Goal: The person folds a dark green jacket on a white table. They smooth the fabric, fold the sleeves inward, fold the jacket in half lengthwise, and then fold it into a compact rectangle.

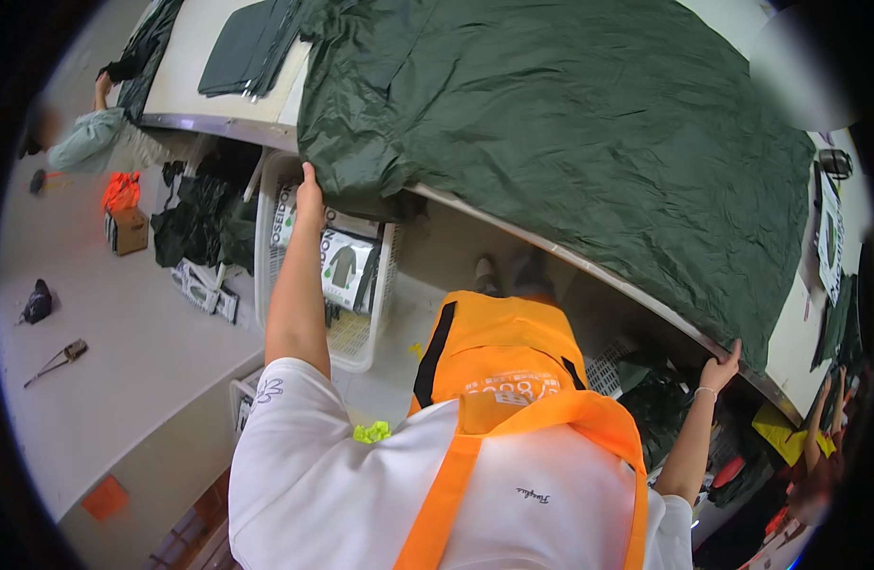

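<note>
A large sheet of dark green, crinkled, thin fabric (570, 114) lies spread over the white table, its near edge reaching the table's front edge. My left hand (308, 195) is closed on the fabric's near left corner, thumb on top and the other fingers mostly hidden. Far to the right, my right hand (720, 369) pinches the near right part of the same fabric at the table edge. Both arms are stretched wide apart. Between the hands the cloth lies fairly flat, with wrinkles bunched toward the left.
Below the table's left part stands a white plastic basket (368, 347) holding flat packages (346, 271). Folded dark green pieces (249, 47) lie on the table at far left. A co-worker's sleeve (87, 141) shows at left, other people's arms (822, 418) at right. A dark roll (836, 163) sits at far right.
</note>
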Action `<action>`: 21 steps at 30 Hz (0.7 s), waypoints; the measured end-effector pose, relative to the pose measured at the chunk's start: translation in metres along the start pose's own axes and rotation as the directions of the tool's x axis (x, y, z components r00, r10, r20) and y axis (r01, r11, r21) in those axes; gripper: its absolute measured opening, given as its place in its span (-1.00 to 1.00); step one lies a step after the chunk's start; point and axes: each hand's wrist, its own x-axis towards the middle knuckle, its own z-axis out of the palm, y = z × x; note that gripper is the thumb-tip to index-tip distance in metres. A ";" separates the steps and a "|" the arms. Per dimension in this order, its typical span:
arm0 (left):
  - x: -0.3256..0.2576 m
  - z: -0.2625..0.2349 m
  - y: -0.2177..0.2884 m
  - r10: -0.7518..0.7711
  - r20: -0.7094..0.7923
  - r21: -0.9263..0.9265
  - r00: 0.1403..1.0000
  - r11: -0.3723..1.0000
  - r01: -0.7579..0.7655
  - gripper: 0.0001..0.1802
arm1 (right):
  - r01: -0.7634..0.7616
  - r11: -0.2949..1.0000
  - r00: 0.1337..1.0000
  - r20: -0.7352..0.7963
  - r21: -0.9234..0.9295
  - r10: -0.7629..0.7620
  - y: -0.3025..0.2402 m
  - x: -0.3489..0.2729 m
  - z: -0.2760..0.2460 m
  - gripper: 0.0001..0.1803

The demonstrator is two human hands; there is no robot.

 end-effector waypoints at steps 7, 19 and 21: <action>0.071 -0.074 -0.025 0.125 -0.036 0.102 0.991 0.987 -0.121 -0.21 | 0.446 0.797 0.895 0.228 -0.407 -0.384 0.022 0.022 -0.014 -0.50; -0.016 -0.098 0.032 -0.026 -0.191 -0.063 0.981 0.998 0.014 -0.45 | 0.530 0.834 0.772 0.495 -0.153 -0.400 0.008 0.058 -0.075 -0.71; -0.057 -0.074 0.099 0.038 -0.054 -0.147 0.998 0.988 -0.045 -0.52 | 0.052 0.990 0.835 0.550 -0.133 0.030 -0.057 0.096 -0.104 -0.73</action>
